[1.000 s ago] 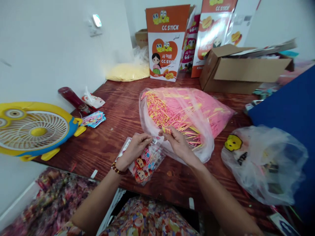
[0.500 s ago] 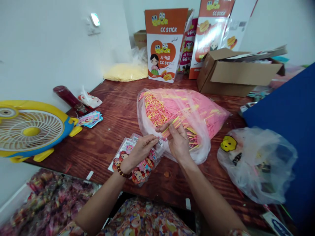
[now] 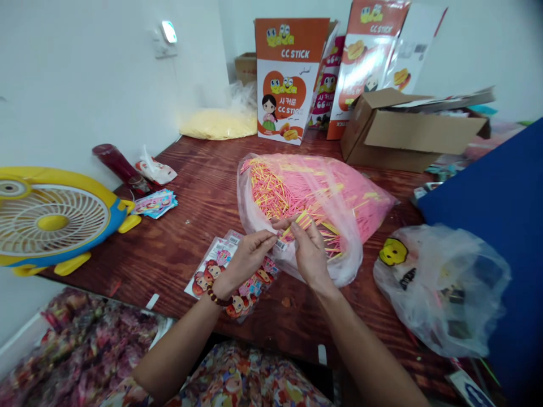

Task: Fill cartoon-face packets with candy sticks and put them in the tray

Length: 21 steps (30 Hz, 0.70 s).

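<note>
My right hand (image 3: 311,251) is closed around a small bunch of thin pink and yellow sticks (image 3: 302,219), held over the mouth of a large clear bag (image 3: 243,192) full of such sticks. My left hand (image 3: 250,257), with a beaded bracelet at the wrist, is pinched at the barcode end of a printed plastic packet (image 3: 244,302). Its fingertips are close to the right hand, and the exact grip is partly hidden. More printed packets (image 3: 203,280) with red-haired cartoon figures lie under and beside the left hand.
A yellow and blue fan (image 3: 55,220) stands at the left, near a dark red bottle (image 3: 116,164) and a tissue pack (image 3: 156,170). Printed cartons (image 3: 280,85) and an open cardboard box (image 3: 411,133) are at the back. A clear plastic bag (image 3: 441,282) lies at the right.
The view has shifted slightly. Both hands keep their hold, and the sticks in the right hand sit a little lower, close to the packet's barcode end.
</note>
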Each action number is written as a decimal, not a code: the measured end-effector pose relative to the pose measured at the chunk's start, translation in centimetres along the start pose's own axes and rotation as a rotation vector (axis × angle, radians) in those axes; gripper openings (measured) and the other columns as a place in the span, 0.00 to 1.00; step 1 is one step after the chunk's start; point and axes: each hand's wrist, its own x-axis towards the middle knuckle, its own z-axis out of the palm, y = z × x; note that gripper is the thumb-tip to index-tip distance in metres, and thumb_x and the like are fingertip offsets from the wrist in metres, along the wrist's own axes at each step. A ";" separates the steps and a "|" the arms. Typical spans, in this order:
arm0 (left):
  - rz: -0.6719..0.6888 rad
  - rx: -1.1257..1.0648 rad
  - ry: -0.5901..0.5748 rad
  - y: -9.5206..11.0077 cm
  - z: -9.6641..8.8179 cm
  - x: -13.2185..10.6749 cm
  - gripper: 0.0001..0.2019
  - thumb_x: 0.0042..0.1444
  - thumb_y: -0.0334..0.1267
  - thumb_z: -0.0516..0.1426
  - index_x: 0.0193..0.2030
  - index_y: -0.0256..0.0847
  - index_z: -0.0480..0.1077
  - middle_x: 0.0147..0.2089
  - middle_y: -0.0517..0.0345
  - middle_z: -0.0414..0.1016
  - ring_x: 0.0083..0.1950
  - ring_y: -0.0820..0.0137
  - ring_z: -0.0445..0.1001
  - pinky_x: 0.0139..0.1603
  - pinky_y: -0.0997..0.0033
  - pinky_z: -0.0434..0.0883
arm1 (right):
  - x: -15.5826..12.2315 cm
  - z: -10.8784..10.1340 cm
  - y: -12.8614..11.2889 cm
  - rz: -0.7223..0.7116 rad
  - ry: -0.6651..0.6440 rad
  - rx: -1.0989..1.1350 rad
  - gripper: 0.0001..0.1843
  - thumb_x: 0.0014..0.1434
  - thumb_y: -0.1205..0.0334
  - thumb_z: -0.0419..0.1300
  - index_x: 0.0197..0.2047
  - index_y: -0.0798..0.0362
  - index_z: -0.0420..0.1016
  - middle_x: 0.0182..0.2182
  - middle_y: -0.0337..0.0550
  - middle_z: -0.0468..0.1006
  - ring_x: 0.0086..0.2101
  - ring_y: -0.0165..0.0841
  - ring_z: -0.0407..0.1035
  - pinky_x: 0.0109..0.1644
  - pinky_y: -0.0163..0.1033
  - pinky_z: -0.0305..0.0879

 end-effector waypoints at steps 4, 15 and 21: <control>-0.016 -0.085 0.004 -0.3 0.3 0.4 0.13 0.62 0.45 0.55 0.32 0.37 0.72 0.28 0.62 0.68 0.31 0.73 0.63 0.34 0.74 0.61 | -0.1 -0.4 0.1 0.034 -0.031 -0.060 0.09 0.64 0.56 0.56 0.45 0.49 0.72 0.48 0.44 0.81 0.52 0.36 0.73 0.61 0.46 0.66; -0.102 -0.293 0.070 -0.7 1.3 1.3 0.13 0.55 0.46 0.61 0.32 0.37 0.76 0.29 0.60 0.73 0.31 0.74 0.66 0.35 0.74 0.65 | 0.5 -2.3 -1.1 -0.047 -0.167 -0.308 0.19 0.68 0.51 0.52 0.59 0.43 0.68 0.56 0.46 0.77 0.55 0.37 0.72 0.63 0.50 0.64; -0.082 -0.400 0.097 -0.4 1.3 1.9 0.13 0.52 0.47 0.64 0.31 0.36 0.78 0.31 0.59 0.76 0.34 0.72 0.69 0.40 0.73 0.68 | 1.0 -4.1 -1.4 -0.119 -0.402 -0.558 0.21 0.66 0.54 0.56 0.61 0.43 0.70 0.64 0.42 0.69 0.63 0.37 0.62 0.68 0.47 0.56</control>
